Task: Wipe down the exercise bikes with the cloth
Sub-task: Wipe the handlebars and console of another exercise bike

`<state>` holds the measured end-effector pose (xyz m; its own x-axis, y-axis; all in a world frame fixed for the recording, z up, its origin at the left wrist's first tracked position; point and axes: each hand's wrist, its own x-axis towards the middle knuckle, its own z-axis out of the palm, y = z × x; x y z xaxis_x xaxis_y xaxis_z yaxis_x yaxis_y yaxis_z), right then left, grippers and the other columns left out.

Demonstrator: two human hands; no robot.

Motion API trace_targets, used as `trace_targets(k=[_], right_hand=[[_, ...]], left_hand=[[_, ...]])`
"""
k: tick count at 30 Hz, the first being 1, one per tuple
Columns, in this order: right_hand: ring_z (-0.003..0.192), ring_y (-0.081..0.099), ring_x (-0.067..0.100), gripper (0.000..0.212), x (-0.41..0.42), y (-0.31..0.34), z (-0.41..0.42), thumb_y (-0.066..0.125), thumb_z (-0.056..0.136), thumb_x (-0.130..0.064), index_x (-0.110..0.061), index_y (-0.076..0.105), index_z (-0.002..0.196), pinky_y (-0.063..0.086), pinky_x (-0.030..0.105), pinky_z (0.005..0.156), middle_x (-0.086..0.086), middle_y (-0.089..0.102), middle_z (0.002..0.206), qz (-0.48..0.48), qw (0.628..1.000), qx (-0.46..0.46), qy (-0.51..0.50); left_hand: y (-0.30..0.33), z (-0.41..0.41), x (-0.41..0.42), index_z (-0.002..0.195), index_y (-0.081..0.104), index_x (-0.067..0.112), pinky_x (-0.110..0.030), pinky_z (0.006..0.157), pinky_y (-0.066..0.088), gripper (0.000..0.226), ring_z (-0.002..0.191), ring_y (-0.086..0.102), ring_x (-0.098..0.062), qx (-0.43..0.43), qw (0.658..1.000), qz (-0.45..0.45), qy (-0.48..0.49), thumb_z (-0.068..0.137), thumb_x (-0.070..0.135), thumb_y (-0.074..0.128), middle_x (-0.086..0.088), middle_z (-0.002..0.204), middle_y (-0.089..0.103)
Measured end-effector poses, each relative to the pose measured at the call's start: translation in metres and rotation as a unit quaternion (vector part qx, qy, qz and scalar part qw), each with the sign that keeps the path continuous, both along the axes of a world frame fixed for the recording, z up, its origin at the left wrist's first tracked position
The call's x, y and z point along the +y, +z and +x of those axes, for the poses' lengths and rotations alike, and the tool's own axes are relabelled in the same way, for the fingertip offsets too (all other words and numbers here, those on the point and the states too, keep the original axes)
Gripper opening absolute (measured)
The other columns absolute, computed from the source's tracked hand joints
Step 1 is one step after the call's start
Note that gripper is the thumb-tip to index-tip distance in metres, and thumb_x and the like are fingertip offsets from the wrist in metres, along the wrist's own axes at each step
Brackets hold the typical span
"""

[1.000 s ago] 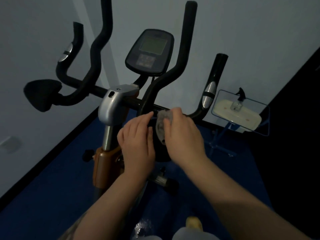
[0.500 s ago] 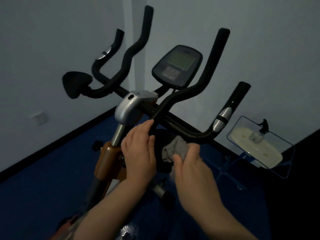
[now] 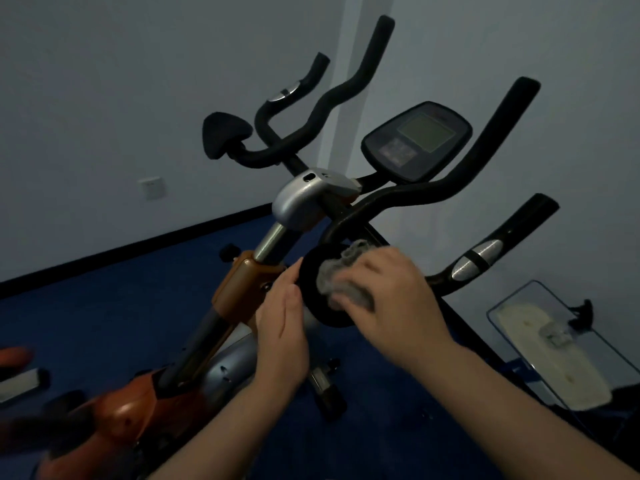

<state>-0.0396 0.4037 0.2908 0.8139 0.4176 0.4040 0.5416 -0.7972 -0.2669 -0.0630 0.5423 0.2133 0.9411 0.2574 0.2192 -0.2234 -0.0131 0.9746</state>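
Note:
An orange and silver exercise bike (image 3: 242, 282) with black handlebars (image 3: 408, 195) and a dark console (image 3: 415, 142) fills the view. A round black pad (image 3: 311, 289) sits on the near end of the handlebar. My right hand (image 3: 391, 296) holds a grey cloth (image 3: 343, 271) against the face of that pad. My left hand (image 3: 282, 327) has straight fingers, and its fingertips touch the pad's left rim. A second black pad (image 3: 225, 136) sits at the far left end of the bars.
Blue carpet (image 3: 104, 323) covers the floor up to a pale wall with a black skirting board. A clear tray holding a cream mop head (image 3: 554, 355) stands at the right. Part of another orange machine (image 3: 14, 356) shows at the left edge. A wall socket (image 3: 152, 187) is on the wall.
The view has swung left and down. My right hand has moved the cloth up onto the face of the round pad. My left hand has shifted to the pad's left rim.

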Motion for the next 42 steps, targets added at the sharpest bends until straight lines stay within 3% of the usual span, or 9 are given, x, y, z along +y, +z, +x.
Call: trace_targets(k=[7,12,16,21,26,30,35,38,42], right_hand=[[0.096,0.048,0.012,0.019,-0.006,0.010,-0.015,0.058,0.085,-0.036,-0.020,0.068,0.088,0.045,0.037,0.081,-0.009,0.058,0.090,0.006,0.993,0.076,0.091],[0.092,0.054,0.010,0.028,-0.069,0.060,0.005,0.055,0.085,-0.044,-0.023,0.070,0.093,0.044,0.025,0.082,-0.009,0.060,0.090,0.131,0.990,0.049,0.001],[0.092,0.054,0.015,0.044,-0.097,0.043,0.016,0.034,0.094,-0.047,-0.023,0.071,0.099,0.045,0.034,0.080,-0.006,0.063,0.093,-0.142,0.987,0.060,-0.040],[0.070,0.060,0.022,0.038,-0.073,0.006,0.027,0.033,0.095,-0.036,-0.015,0.063,0.105,0.035,0.033,0.067,0.000,0.065,0.077,-0.194,0.979,0.025,-0.057],[0.086,0.060,0.032,0.038,-0.039,0.004,0.079,0.023,0.102,-0.040,-0.015,0.043,0.124,0.039,0.036,0.065,0.013,0.063,0.104,-0.193,0.967,0.162,-0.050],[0.090,0.060,0.028,0.043,-0.056,0.005,0.053,0.027,0.101,-0.043,-0.016,0.030,0.135,0.036,0.033,0.065,0.007,0.058,0.113,-0.258,0.958,0.121,-0.022],[0.089,0.058,0.029,0.042,-0.026,0.003,0.099,0.026,0.100,-0.046,-0.011,0.044,0.115,0.044,0.038,0.070,0.012,0.061,0.104,-0.160,0.959,0.230,-0.043],[0.087,0.059,0.026,0.039,-0.020,-0.002,0.089,0.028,0.100,-0.047,-0.015,0.046,0.115,0.048,0.041,0.072,0.008,0.060,0.105,-0.130,0.973,0.181,-0.066],[0.091,0.060,0.024,0.045,-0.049,0.003,0.053,0.025,0.101,-0.043,-0.021,0.029,0.140,0.038,0.033,0.063,0.003,0.057,0.116,-0.258,0.957,0.112,-0.068]], left_hand=[[0.017,0.007,-0.007,0.130,0.052,0.037,-0.056,0.105,0.037,0.042,0.125,0.051,-0.018,-0.009,0.995,0.074,0.059,0.096,0.049,0.030,0.005,0.131,0.057],[0.052,0.033,-0.023,0.124,0.056,0.029,-0.038,0.110,0.029,0.035,0.129,0.044,-0.010,-0.082,0.964,0.246,0.059,0.092,0.031,0.041,0.008,0.137,0.053],[0.055,0.059,-0.036,0.113,0.064,0.026,-0.029,0.104,0.028,0.029,0.122,0.049,-0.011,-0.087,0.911,0.398,0.063,0.086,0.022,0.053,0.009,0.129,0.058],[0.049,0.063,-0.036,0.100,0.068,0.024,-0.031,0.092,0.042,0.022,0.108,0.056,-0.011,-0.075,0.906,0.406,0.093,0.086,0.024,0.052,0.008,0.117,0.064],[0.050,0.062,-0.035,0.099,0.067,0.023,-0.031,0.089,0.043,0.018,0.106,0.056,-0.011,-0.068,0.908,0.399,0.106,0.087,0.024,0.054,0.007,0.113,0.064],[0.050,0.059,-0.033,0.098,0.066,0.024,-0.027,0.087,0.038,0.021,0.101,0.056,-0.011,-0.042,0.916,0.380,0.123,0.088,0.029,0.048,0.008,0.107,0.063],[0.048,0.061,-0.033,0.092,0.067,0.025,-0.028,0.081,0.038,0.019,0.098,0.055,-0.011,-0.049,0.906,0.402,0.123,0.088,0.029,0.048,0.010,0.103,0.064],[0.049,0.061,-0.034,0.091,0.067,0.025,-0.028,0.081,0.039,0.018,0.097,0.055,-0.010,-0.057,0.908,0.398,0.120,0.088,0.028,0.050,0.010,0.102,0.065],[0.050,0.060,-0.032,0.093,0.066,0.028,-0.025,0.081,0.033,0.016,0.099,0.054,-0.007,-0.066,0.909,0.397,0.105,0.088,0.027,0.051,0.013,0.104,0.064]])
